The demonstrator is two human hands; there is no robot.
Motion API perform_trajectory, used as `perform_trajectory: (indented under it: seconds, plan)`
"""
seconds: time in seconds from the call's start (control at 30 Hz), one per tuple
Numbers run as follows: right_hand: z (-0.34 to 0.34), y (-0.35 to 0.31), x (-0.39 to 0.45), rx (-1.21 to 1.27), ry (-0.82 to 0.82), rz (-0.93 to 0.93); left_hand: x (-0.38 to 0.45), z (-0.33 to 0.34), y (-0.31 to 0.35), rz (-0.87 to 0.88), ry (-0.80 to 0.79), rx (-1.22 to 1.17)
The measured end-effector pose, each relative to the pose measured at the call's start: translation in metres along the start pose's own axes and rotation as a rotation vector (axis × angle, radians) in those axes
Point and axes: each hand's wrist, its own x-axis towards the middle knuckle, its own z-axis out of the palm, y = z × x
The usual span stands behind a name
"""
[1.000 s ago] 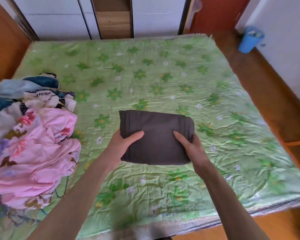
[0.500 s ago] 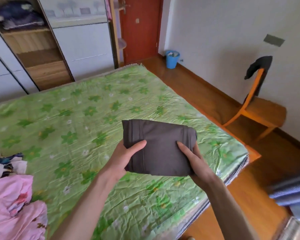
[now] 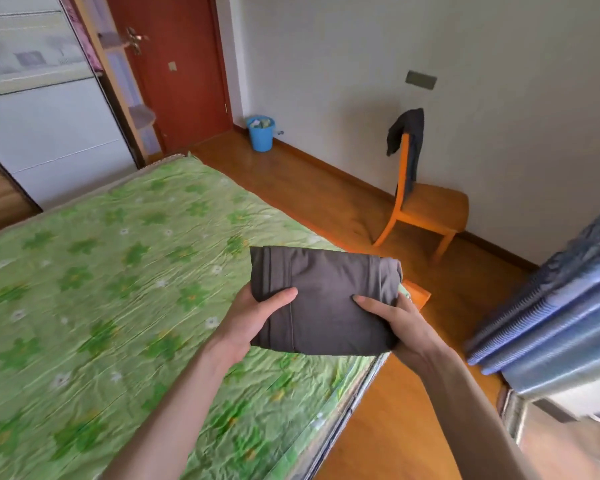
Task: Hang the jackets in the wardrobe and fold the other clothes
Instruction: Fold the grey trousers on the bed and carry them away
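A folded dark grey garment [image 3: 329, 292] is lifted above the right corner of the bed. My left hand [image 3: 253, 320] grips its left edge, thumb on top and fingers underneath. My right hand [image 3: 392, 323] grips its right edge the same way. A dark jacket [image 3: 407, 140] hangs over the back of an orange wooden chair [image 3: 430, 209] by the far wall. The white wardrobe [image 3: 49, 133] stands at the far left behind the bed. The pile of other clothes is out of view.
The bed [image 3: 101, 289] with a green flowered sheet fills the left. Wooden floor runs along its right side. A blue bin [image 3: 261, 133] stands by the red door [image 3: 177, 64]. Blue curtains [image 3: 561, 317] hang at the right edge.
The view has swung right, away from the pile of clothes toward the chair and wall. Both hands have carried the folded garment from the bed's middle to its right corner.
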Motion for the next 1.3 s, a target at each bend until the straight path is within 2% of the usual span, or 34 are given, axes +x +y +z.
perform_trajectory:
  seconds: [0.13,0.33,0.53,0.8,0.97,1.3]
  plan:
    - [-0.065,-0.032,0.016,-0.005,0.035,-0.071,0.031,0.072,0.006,-0.010,-0.017,0.002]
    - [-0.161,-0.072,0.048,-0.032,0.197,-0.142,0.074,0.181,0.008,-0.023,0.006,-0.047]
    - [-0.232,-0.097,0.074,-0.096,0.293,-0.205,0.111,0.260,0.018,-0.020,0.003,-0.037]
    - [-0.283,-0.136,0.121,-0.284,0.395,-0.412,0.180,0.332,0.041,-0.020,0.005,-0.001]
    - [-0.317,-0.176,0.170,-0.272,0.449,-0.450,0.240,0.378,0.067,0.003,-0.005,-0.002]
    - [-0.367,-0.278,0.294,-0.267,0.431,-0.458,0.378,0.446,0.128,0.046,0.021,-0.051]
